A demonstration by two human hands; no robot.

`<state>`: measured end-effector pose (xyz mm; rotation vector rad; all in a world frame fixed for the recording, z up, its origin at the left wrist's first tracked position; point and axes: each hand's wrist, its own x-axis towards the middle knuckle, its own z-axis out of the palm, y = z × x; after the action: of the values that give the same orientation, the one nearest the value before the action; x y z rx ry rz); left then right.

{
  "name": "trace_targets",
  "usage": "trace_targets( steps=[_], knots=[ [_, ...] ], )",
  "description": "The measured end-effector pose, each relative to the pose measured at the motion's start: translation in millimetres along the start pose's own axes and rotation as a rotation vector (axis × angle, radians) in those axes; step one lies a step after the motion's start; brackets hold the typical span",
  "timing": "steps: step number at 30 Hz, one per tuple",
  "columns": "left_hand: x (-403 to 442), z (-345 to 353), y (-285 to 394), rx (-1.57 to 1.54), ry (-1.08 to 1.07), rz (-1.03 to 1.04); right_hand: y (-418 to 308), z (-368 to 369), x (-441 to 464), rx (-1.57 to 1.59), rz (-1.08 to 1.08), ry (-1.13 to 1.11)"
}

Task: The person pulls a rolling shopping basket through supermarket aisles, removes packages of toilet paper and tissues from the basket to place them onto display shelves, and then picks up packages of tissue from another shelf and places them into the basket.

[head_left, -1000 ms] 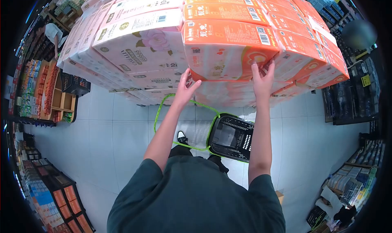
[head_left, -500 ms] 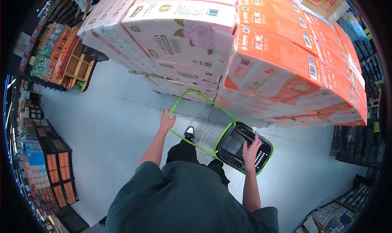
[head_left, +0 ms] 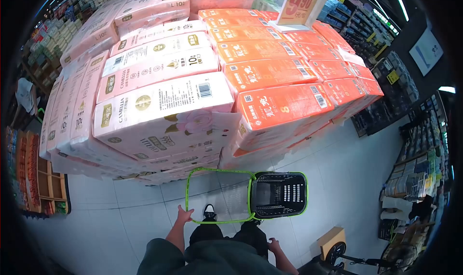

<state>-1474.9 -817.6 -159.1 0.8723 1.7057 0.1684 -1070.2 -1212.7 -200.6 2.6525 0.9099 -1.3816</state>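
Observation:
A black shopping basket with a lime-green rim (head_left: 303, 194) stands on the floor in front of me, with nothing visible inside. Its long green handle (head_left: 187, 190) is swung out to the left. My left hand (head_left: 183, 214) is closed on the near left corner of that handle. Beside my right leg hangs my right hand (head_left: 274, 246), apart from the basket, its fingers loosely bent and holding nothing I can see. Beyond the basket rise stacked pink-and-white tissue packs (head_left: 164, 116) and orange tissue packs (head_left: 282, 108).
A 9.90 price sign (head_left: 299, 7) stands on the orange packs. Wooden shelving (head_left: 52, 183) is at far left, near another person (head_left: 26, 96). Stocked shelves (head_left: 410, 178) line the right. A cardboard box (head_left: 332, 241) lies at lower right, beside a dark wheeled object.
My right hand has moved from over the basket to beside my leg. The basket now sits straighter, its handle still in my left hand. My view has tilted up and shifted.

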Motion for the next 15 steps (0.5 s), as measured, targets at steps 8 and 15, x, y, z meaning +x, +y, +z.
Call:
trace_targets(
  steps=[8, 15],
  knots=[
    [14, 11, 1, 0.046, -0.088, -0.019, -180, -21, -23, 0.384, -0.193, 0.109],
    [2, 42, 25, 0.055, -0.290, 0.144, -186, -10, -29, 0.473, -0.177, 0.184]
  ],
)
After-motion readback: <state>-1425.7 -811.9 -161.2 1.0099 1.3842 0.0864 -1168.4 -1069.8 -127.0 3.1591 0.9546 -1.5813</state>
